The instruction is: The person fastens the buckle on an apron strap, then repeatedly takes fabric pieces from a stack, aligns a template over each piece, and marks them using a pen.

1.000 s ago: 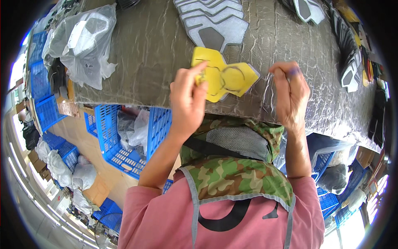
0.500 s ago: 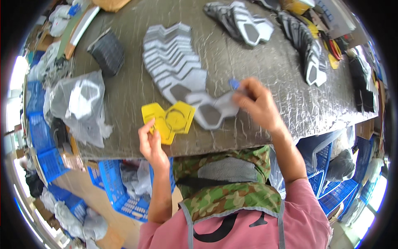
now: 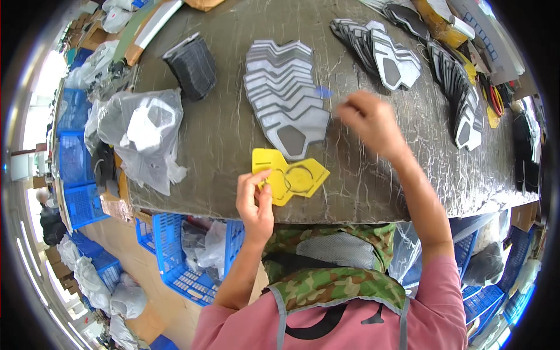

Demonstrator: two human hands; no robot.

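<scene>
My left hand [image 3: 256, 204] pinches a flat yellow template [image 3: 300, 179] with cut-out lines, just above the table near its front edge. Behind the template lies a fanned row of grey angular pieces [image 3: 286, 111], overlapping one another. My right hand [image 3: 370, 122], blurred by motion, hovers to the right of this row with its fingers drawn together. A small blue thing [image 3: 324, 92], also smeared, shows just beyond the fingertips, at the row's right edge. Whether it belongs to something in the fingers is unclear.
Two more fanned stacks, one grey-and-white [image 3: 396, 64] and one darker [image 3: 461, 99], lie at the right. A dark block-like stack [image 3: 195, 67] and a clear plastic bag [image 3: 146, 137] of white pieces lie at the left. Blue crates [image 3: 175, 262] stand below the table edge.
My right hand has moved away from a grey piece it was touching; that piece no longer lies apart from the row. The view has shifted left, and the left hand still holds the template.
</scene>
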